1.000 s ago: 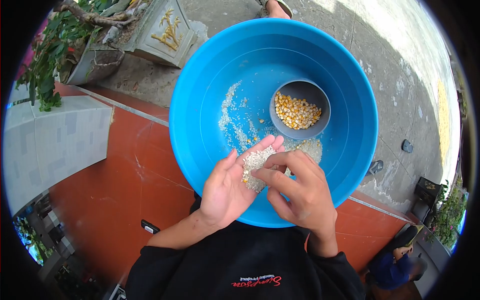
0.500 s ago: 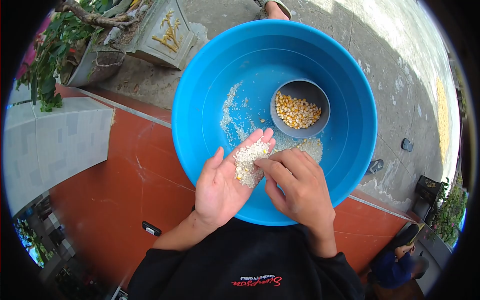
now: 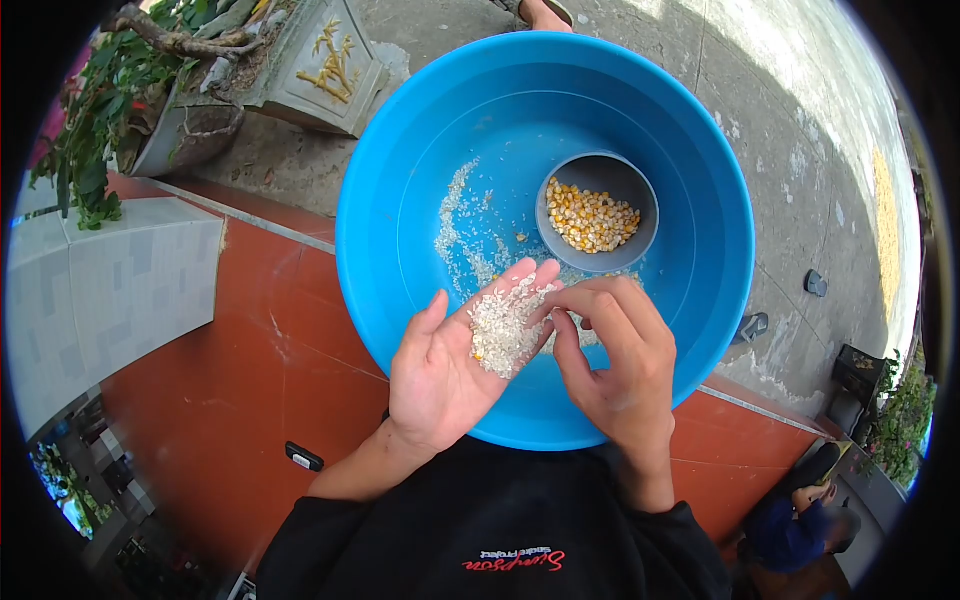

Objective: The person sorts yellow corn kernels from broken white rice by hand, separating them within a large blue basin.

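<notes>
My left hand (image 3: 435, 385) is palm up with its fingers stretched out, bearing a heap of white rice (image 3: 503, 325). A few yellow bits show among the grains. At the heap's right edge my right hand (image 3: 625, 365) bends its fingers, thumb and fingertips close together in a pinch; anything between them is too small to make out. Both hands are over the near part of a large blue basin (image 3: 400, 130). Inside it stands a grey bowl (image 3: 640, 185) containing yellow and white corn kernels (image 3: 592, 217). Loose rice grains (image 3: 455, 215) lie scattered on the basin floor, partly hidden by my hands.
A dark phone-like object (image 3: 303, 457) lies on the red floor (image 3: 250, 380) at left. A planter (image 3: 325, 70) stands beyond, upper left. Another person's foot (image 3: 545, 15) shows past the basin. Sandals (image 3: 752, 328) lie on the right, and a seated person (image 3: 795, 530) is at lower right.
My right hand has drawn slightly right from the middle of the rice to its edge, its fingertips lifting. A yellow bit seen near those fingertips no longer shows on the heap.
</notes>
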Demonstrator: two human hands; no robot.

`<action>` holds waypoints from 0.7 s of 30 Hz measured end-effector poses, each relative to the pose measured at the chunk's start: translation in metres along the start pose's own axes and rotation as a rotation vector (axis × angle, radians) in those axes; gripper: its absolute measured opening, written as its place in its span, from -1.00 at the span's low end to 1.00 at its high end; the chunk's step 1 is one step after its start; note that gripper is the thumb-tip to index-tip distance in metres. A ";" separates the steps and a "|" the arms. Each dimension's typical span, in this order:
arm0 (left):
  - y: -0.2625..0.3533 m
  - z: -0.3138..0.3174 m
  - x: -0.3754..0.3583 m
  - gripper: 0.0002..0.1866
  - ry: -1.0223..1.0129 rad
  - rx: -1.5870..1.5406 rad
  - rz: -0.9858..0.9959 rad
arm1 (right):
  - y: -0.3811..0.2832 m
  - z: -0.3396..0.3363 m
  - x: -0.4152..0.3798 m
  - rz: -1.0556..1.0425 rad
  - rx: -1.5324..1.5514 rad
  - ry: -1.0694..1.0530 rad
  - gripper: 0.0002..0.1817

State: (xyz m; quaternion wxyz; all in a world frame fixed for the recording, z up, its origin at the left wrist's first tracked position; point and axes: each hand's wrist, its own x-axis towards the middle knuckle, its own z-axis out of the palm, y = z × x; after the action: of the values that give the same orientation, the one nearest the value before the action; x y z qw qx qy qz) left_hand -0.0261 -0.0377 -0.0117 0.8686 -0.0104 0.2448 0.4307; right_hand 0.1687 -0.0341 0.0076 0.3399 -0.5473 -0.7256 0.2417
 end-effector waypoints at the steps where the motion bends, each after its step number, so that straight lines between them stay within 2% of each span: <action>1: -0.001 0.000 0.000 -0.08 -0.009 -0.002 -0.002 | -0.001 -0.001 0.001 0.046 -0.002 0.019 -0.62; 5: 0.001 0.003 0.000 -0.07 -0.008 0.021 -0.001 | -0.004 0.000 0.002 0.075 0.035 0.028 -0.63; 11: -0.002 0.005 0.001 -0.04 -0.043 0.077 0.021 | -0.009 -0.001 -0.001 -0.095 0.065 -0.209 -0.64; 21: -0.008 0.007 0.005 -0.05 -0.064 0.015 0.002 | -0.007 0.000 0.001 -0.048 0.018 -0.140 -0.61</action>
State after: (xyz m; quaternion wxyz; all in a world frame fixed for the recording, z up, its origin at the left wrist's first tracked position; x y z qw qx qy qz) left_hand -0.0144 -0.0379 -0.0094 0.8756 0.0103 0.2200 0.4299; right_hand 0.1639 -0.0347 0.0127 0.2988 -0.5084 -0.7585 0.2775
